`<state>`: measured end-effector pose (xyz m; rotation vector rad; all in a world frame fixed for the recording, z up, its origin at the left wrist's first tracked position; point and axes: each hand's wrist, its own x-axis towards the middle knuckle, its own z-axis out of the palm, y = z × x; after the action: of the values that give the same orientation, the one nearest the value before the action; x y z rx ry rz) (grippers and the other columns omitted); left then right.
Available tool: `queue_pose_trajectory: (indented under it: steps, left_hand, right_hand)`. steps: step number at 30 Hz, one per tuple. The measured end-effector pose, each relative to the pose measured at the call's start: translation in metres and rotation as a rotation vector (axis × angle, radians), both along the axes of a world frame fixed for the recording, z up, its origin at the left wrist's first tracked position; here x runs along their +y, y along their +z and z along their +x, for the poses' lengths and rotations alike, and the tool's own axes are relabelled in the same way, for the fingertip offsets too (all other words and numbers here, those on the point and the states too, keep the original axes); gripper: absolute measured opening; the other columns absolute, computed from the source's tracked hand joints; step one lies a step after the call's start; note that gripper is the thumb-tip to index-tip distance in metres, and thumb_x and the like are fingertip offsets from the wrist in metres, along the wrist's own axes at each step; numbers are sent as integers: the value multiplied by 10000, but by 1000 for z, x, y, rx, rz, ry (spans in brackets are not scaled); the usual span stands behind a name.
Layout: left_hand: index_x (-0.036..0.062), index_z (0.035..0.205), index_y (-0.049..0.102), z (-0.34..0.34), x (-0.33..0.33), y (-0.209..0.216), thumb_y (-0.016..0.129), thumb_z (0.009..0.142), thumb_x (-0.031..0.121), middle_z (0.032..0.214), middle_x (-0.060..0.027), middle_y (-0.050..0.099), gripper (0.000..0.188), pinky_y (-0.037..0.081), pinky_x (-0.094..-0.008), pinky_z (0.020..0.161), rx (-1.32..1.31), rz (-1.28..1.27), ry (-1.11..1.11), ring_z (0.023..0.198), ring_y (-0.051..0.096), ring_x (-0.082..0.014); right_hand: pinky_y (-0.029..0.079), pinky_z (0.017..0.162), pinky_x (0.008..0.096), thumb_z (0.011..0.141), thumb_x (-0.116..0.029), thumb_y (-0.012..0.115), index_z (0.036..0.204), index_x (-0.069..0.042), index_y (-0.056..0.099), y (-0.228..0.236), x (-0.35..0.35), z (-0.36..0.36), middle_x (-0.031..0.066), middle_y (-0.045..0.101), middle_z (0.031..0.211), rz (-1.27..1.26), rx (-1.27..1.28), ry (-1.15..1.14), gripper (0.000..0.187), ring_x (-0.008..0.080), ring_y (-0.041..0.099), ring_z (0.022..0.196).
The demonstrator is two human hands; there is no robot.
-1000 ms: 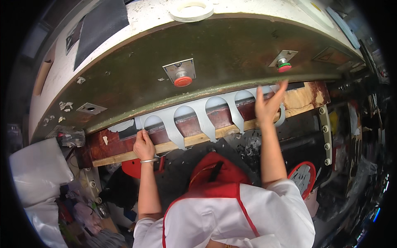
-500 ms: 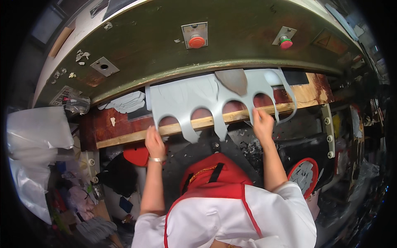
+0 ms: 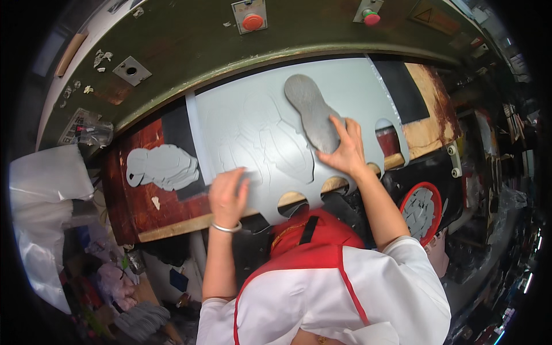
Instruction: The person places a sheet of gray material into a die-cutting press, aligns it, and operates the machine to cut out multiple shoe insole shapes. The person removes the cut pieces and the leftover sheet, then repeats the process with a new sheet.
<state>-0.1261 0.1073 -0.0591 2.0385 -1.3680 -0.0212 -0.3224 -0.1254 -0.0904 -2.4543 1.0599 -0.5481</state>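
A large light-grey sheet [image 3: 230, 103] lies on the bench, with sole-shaped outlines cut in its left half and rounded cut-outs along its front edge. On it rests a thick grey sole-shaped cutting die [image 3: 305, 100], tilted toward the right. My right hand [image 3: 348, 149] grips the die's near end, thumb and fingers on opposite edges. My left hand [image 3: 226, 198] is over the sheet's front left part, fingers curled and blurred. A smeared grey patch shows at its fingertips; I cannot make out what it is.
Left on the red-brown bench [image 3: 129, 213] lies a stack of grey cut sole pieces [image 3: 164, 167]. Behind rises a green machine beam [image 3: 190, 57] with a red button [image 3: 252, 22] and another button [image 3: 371, 18]. A red-rimmed tub [image 3: 438, 213] of grey scraps stands at lower right.
The sheet has come nearer and lies flatter on the bench, its front edge now toward my apron. My right hand has let go of the sheet's edge and taken hold of the die.
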Motion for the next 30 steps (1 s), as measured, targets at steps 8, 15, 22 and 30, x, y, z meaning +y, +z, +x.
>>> queue_pose_trajectory:
  steps: [8, 15, 22, 30]
  left_hand:
    - [66, 1018, 628, -90, -71, -6, 696, 706, 75, 1015, -71, 610, 319, 447, -406, 906, 24, 5, -539, 1023, 561, -256]
    - [107, 1196, 574, -123, -94, -16, 669, 735, 132, 1245, -123, 531, 471, 361, -475, 1051, -143, 192, -877, 1223, 467, -298]
    - [133, 1292, 520, -149, -84, -8, 534, 828, 174, 1364, -193, 445, 466, 320, -492, 1074, -486, 332, -1014, 1288, 408, -372]
    - [80, 1103, 621, -128, -93, -32, 573, 822, 91, 1242, -150, 565, 285, 404, -429, 1018, -24, 125, -967, 1168, 537, -304]
  right_hand:
    - [484, 806, 307, 669, -136, 802, 1184, -61, 460, 43, -18, -76, 128, 627, 973, 1229, -587, -150, 623, 188, 591, 892]
    - [443, 810, 319, 592, -189, 843, 1049, -50, 487, 32, -62, -190, 73, 536, 959, 163, -160, -484, 595, 195, 528, 903]
    - [388, 972, 442, 585, -228, 828, 1226, -69, 501, 0, -57, -261, 208, 507, 1201, 5, -6, -499, 738, 382, 472, 1137]
    - [484, 850, 395, 723, -48, 700, 1012, 27, 599, 27, 16, -202, 203, 581, 1112, -107, -308, -73, 316, 354, 580, 1012]
